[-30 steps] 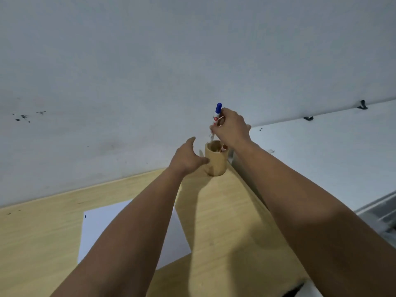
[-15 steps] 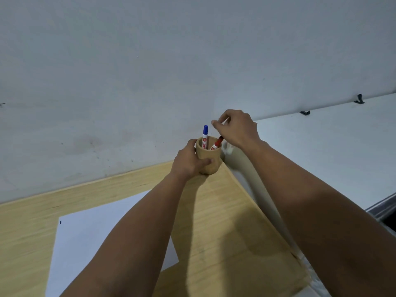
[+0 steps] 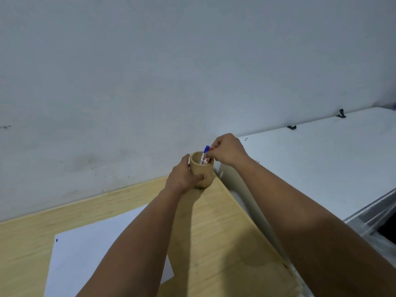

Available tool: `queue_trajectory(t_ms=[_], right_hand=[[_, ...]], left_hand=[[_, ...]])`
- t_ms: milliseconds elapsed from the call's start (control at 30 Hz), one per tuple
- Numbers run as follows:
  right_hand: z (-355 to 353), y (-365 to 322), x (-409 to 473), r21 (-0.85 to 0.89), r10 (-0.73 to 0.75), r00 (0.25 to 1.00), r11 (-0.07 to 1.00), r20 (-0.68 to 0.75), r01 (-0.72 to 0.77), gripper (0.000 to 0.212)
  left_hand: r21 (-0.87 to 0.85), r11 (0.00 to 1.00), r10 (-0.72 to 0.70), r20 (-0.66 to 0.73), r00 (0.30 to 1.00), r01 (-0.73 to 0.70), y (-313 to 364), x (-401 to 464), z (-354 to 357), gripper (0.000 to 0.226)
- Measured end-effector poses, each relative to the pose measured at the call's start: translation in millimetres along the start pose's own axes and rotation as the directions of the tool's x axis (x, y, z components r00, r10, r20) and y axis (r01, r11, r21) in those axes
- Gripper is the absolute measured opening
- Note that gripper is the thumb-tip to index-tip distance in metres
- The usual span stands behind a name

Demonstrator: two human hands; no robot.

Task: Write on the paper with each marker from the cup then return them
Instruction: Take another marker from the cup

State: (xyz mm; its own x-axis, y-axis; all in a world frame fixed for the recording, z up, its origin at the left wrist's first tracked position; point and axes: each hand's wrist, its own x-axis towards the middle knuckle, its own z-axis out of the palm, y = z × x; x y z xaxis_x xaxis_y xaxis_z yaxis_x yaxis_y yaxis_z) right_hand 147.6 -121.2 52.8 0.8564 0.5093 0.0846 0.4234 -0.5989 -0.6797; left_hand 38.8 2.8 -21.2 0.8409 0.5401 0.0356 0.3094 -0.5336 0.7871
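A small wooden cup (image 3: 203,176) stands at the far right corner of the wooden table, against the wall. My left hand (image 3: 182,176) is wrapped around its left side. A blue-capped marker (image 3: 206,150) stands upright in the cup. My right hand (image 3: 227,150) hovers over the cup's right rim, its fingertips pinched on the top of a red marker (image 3: 211,149), most of which is hidden by the fingers and the cup. The white paper (image 3: 96,243) lies on the table near me, partly under my left forearm, with a small dark mark near its left corner.
The wooden table (image 3: 225,232) ends in a right edge just past the cup. Beyond a narrow gap stands a white table (image 3: 321,159) with two small dark clips at its far edge. A pale wall rises right behind the cup.
The right hand lowered the blue marker into the cup and let it go, then closed its fingers on the red marker's top. The left hand closed around the cup.
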Motion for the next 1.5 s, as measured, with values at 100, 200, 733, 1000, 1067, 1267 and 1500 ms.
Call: queue_trajectory(t_ms=[100,200,733,1000,1067,1267,1500], right_hand=[[-21.0,-16.7,-2.8,0.178,-0.022,0.994,0.983,-0.110,0.042,0.021],[-39.6,-42.0,-10.5,0.386,-0.088,0.963,0.904,-0.256,0.185,0.015],[79.6,-149.1,-156.3,0.558,-0.378,0.841,0.822,0.388,0.112,0.025],[140.6,-181.4,-202.6,0.546,-0.464,0.729,0.825,0.504,0.147,0.018],[152.7,-186.1,-204.9,0.570,-0.483,0.687,0.813,0.543,0.121,0.013],[186.5,-190.8,-195.7,0.563,-0.469,0.647,0.823,0.601,0.074,0.013],[207.3,-177.7,-168.8,0.476,-0.409,0.686,0.873,0.601,0.104,0.025]], left_hand=[[0.077,0.997,-0.016,0.007,1.000,0.015,5.4,-7.1,-14.0,0.093],[0.096,0.995,-0.001,-0.026,1.000,0.003,13.5,-20.5,-36.7,0.083],[-0.021,1.000,-0.025,-0.425,0.905,0.018,-26.0,-175.3,-227.4,0.069],[0.033,0.996,-0.066,-0.394,0.917,0.086,-89.6,-233.3,-259.7,0.082],[0.046,0.994,-0.075,-0.355,0.932,0.097,-102.0,-239.8,-262.5,0.075],[0.011,0.994,-0.099,-0.243,0.965,0.105,-127.3,-236.4,-269.5,0.065],[-0.110,0.970,-0.241,-0.278,0.930,0.219,-166.1,-219.5,-281.7,0.058]])
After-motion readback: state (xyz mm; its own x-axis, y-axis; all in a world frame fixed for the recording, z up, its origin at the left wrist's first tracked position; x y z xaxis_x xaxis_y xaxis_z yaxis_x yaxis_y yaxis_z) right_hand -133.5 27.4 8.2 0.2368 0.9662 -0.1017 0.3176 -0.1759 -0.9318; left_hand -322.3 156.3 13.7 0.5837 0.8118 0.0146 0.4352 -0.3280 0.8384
